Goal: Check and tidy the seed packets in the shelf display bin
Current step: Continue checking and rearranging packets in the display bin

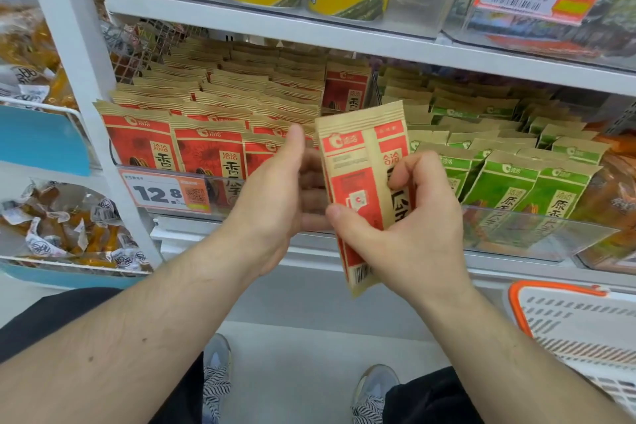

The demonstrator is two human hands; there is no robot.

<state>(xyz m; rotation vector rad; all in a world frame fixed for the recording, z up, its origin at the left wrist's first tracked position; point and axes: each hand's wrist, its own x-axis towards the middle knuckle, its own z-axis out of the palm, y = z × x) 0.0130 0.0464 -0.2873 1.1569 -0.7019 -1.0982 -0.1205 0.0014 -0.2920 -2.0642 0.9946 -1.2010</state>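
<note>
Red seed packets: a few held upright together in front of the shelf, back panel and barcode toward the camera. Right hand: thumb and curled fingers pinching their lower right part. Left hand: fingers behind the packets' left edge, thumb raised; whether it grips cannot be told. Display bin: clear front, rows of red packets standing inside, price tag at its left. Green packets: neighbouring bin, right. Basket: near right.

Held packet red/kraft; bin packets red, neighbours green.
</note>
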